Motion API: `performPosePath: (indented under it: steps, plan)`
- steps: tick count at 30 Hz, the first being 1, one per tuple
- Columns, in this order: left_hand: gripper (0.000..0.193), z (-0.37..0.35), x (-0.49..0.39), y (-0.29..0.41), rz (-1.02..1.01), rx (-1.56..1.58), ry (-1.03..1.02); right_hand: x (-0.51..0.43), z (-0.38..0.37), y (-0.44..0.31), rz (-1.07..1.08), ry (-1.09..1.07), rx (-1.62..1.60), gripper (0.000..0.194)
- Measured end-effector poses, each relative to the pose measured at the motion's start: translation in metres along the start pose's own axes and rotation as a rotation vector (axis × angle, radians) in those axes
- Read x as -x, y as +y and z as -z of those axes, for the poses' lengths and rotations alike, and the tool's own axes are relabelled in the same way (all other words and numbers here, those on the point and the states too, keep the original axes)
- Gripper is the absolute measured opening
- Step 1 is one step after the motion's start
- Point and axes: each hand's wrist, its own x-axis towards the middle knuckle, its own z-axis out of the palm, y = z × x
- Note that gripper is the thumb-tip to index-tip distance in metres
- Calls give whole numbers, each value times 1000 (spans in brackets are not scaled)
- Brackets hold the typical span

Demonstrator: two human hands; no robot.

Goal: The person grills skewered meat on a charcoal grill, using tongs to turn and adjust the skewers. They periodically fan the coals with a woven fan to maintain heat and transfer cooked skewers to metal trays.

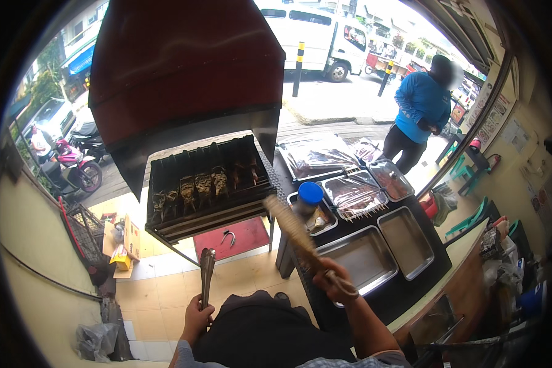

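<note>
My left hand (198, 316) holds a pair of metal tongs (206, 275) upright, their tips pointing towards the grill. A woven hand fan (290, 224), slightly blurred and seen nearly edge-on, is in the grip of my right hand (333, 279). It slants up and left, past the grill's near right corner. The charcoal grill (211, 224) stands ahead under a dark red hood (188, 69). Several browned pieces of food, apparently whole fish (203, 187), lie in a row on it. Thinner reddish pieces (254, 174) sit at its right end.
To the right, a black table (430, 287) bears steel trays (363, 262), plastic-covered trays of skewers (355, 191) and a blue-lidded jar (310, 195). A cardboard box (129, 237) is on the floor at left. Beyond the table stands a person in a blue top (416, 103).
</note>
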Motion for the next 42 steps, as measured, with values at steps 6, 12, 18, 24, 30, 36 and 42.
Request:
performPosePath:
  steps: [6, 12, 18, 24, 30, 36, 42]
  plan:
    - [62, -2, 0, 5, 14, -28, -1, -4, 36, -16, 32, 386, 237, 24]
    - [61, -2, 1, 0, 17, 8, 39, -14, 69, -6, 43, 1187, 595, 66]
    - [69, -1, -1, -15, -22, -64, -5, 6, -9, 28, 18, -362, 103, 43]
    - [67, 1, 4, -9, -22, -45, 39, -17, 87, 30, -141, 868, 739, 46]
    - [67, 0, 9, -9, -1, -52, 87, -29, 43, 26, 155, 698, 1129, 44]
    - [63, 8, -7, -8, -119, -115, 53, -27, -36, -21, 66, -283, -51, 38]
    - [59, 19, -16, -9, -59, 25, 80, -54, 31, -37, 230, 1006, 193, 27]
